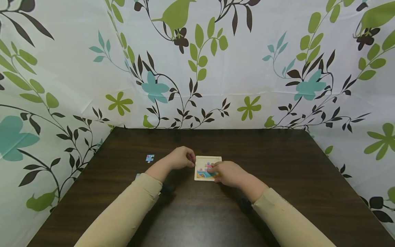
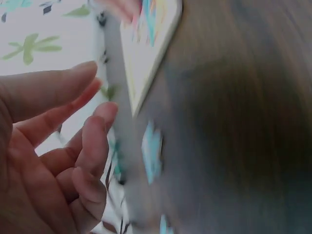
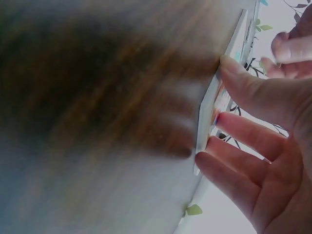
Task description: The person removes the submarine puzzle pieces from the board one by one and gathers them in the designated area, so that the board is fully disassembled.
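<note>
A small square jigsaw puzzle in a pale wooden tray [image 1: 199,178] lies on the dark table, with pink, blue and orange pieces in its lower part. My right hand [image 1: 231,174] reaches over the tray's right side. In the right wrist view its thumb [image 3: 239,78] and fairly straight fingers [image 3: 243,129] are at the tray's edge and the pieces. By the tray's upper left corner my left hand [image 1: 182,157] hovers, fingers loosely bent with nothing between them in the left wrist view. Left of it lies a loose blue puzzle piece [image 1: 150,158].
Another loose piece [image 1: 137,175] shows partly from behind the left sleeve [image 1: 135,202]. The dark wooden table [image 1: 262,147] runs back to a hanging cloth [image 1: 216,75] printed with leaves and birds, which also covers both sides.
</note>
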Motion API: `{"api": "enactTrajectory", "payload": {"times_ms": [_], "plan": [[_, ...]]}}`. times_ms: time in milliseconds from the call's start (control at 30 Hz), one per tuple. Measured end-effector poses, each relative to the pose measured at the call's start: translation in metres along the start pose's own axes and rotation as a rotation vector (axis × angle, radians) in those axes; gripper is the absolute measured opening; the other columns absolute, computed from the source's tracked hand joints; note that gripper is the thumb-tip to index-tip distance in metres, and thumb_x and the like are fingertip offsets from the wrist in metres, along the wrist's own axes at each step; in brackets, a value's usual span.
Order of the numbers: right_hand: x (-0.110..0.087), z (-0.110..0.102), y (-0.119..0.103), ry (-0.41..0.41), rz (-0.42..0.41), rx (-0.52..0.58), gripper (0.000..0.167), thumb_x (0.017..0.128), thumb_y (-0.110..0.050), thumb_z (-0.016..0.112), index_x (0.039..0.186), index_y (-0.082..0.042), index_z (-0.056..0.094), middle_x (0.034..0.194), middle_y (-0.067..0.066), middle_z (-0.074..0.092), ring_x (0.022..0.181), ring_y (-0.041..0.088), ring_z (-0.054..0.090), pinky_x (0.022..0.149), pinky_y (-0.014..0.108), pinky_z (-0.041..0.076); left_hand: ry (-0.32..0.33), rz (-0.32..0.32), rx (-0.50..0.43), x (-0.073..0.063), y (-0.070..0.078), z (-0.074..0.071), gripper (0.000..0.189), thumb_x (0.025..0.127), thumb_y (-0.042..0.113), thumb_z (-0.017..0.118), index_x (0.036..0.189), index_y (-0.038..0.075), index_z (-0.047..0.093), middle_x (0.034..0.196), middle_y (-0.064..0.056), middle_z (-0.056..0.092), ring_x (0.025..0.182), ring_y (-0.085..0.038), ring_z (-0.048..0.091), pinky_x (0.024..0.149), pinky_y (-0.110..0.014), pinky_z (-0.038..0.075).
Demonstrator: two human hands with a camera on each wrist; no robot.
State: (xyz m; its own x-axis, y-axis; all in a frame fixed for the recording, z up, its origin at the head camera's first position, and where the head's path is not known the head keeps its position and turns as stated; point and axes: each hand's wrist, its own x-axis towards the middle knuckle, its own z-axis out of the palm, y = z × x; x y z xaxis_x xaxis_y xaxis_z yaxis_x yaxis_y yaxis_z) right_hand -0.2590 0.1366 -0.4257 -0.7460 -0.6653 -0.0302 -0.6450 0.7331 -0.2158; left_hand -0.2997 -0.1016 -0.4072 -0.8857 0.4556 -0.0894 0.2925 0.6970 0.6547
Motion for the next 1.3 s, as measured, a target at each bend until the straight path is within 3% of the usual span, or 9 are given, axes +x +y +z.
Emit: {"api": "enactTrajectory", "payload": {"times_ms": [233, 333, 467, 733, 900, 1067, 1300], "plan": [[0.000, 0.003, 0.003, 0.038, 0.099, 0.099, 0.060, 0.079, -0.019, 0.085, 0.131, -0.003, 0.059, 0.126, 0.011, 0.062, 0.112, 0.026, 0.061, 0.093, 0.042, 0.047, -0.053, 0.004, 0.014, 0.020, 0.018, 0.032, 0.019, 0.084, 0.007, 0.076, 0.102, 0.010, 0.070, 0.094, -0.003, 0.064, 0.082, -0.017, 0.059, 0.069, -0.033, 0.050], [-0.001, 0.003, 0.003, 0.059, 0.135, 0.115, 0.069, 0.078, -0.021, 0.086, 0.133, -0.003, 0.051, 0.127, 0.012, 0.058, 0.107, 0.025, 0.061, 0.091, 0.042, 0.048, -0.038, -0.009, 0.044, 0.024, 0.021, 0.040, 0.025, 0.081, 0.006, 0.076, 0.104, 0.009, 0.069, 0.088, -0.003, 0.062, 0.075, -0.016, 0.055, 0.065, -0.031, 0.047], [-0.002, 0.004, 0.004, 0.069, 0.135, 0.148, 0.064, 0.078, -0.020, 0.086, 0.128, -0.004, 0.050, 0.122, 0.010, 0.058, 0.092, 0.020, 0.060, 0.083, 0.039, 0.050, -0.021, -0.039, 0.089, 0.029, 0.024, 0.047, 0.029, 0.077, 0.010, 0.079, 0.104, 0.011, 0.067, 0.077, 0.000, 0.057, 0.062, -0.015, 0.046, 0.057, -0.029, 0.040], [-0.002, 0.006, 0.006, 0.077, 0.075, 0.088, 0.030, 0.078, -0.021, 0.085, 0.102, -0.010, 0.070, 0.095, -0.001, 0.068, 0.082, 0.015, 0.061, 0.074, 0.037, 0.051, -0.050, -0.072, 0.119, 0.032, 0.029, 0.050, 0.032, 0.078, 0.013, 0.082, 0.103, 0.010, 0.062, 0.077, 0.001, 0.057, 0.064, -0.015, 0.048, 0.059, -0.029, 0.042], [-0.003, 0.005, 0.006, 0.062, 0.061, 0.031, 0.027, 0.079, -0.023, 0.084, 0.101, -0.010, 0.073, 0.096, -0.001, 0.070, 0.081, 0.016, 0.062, 0.072, 0.038, 0.051, -0.065, -0.065, 0.114, 0.032, 0.033, 0.047, 0.032, 0.078, 0.011, 0.081, 0.102, 0.008, 0.062, 0.079, -0.001, 0.058, 0.065, -0.016, 0.049, 0.061, -0.029, 0.042], [-0.001, 0.003, 0.004, 0.044, 0.062, 0.048, 0.025, 0.079, -0.021, 0.084, 0.099, -0.009, 0.075, 0.099, 0.001, 0.071, 0.083, 0.017, 0.065, 0.074, 0.038, 0.052, -0.073, -0.064, 0.098, 0.032, 0.033, 0.045, 0.033, 0.077, 0.010, 0.082, 0.102, 0.007, 0.061, 0.080, -0.002, 0.057, 0.064, -0.016, 0.049, 0.059, -0.029, 0.042], [0.000, 0.002, 0.005, 0.025, 0.054, 0.050, 0.027, 0.080, -0.021, 0.083, 0.103, -0.008, 0.076, 0.107, 0.006, 0.072, 0.097, 0.023, 0.067, 0.082, 0.039, 0.053, -0.066, -0.060, 0.086, 0.034, 0.031, 0.046, 0.032, 0.077, 0.008, 0.081, 0.101, 0.005, 0.060, 0.084, -0.003, 0.058, 0.068, -0.016, 0.051, 0.060, -0.028, 0.043]]}}
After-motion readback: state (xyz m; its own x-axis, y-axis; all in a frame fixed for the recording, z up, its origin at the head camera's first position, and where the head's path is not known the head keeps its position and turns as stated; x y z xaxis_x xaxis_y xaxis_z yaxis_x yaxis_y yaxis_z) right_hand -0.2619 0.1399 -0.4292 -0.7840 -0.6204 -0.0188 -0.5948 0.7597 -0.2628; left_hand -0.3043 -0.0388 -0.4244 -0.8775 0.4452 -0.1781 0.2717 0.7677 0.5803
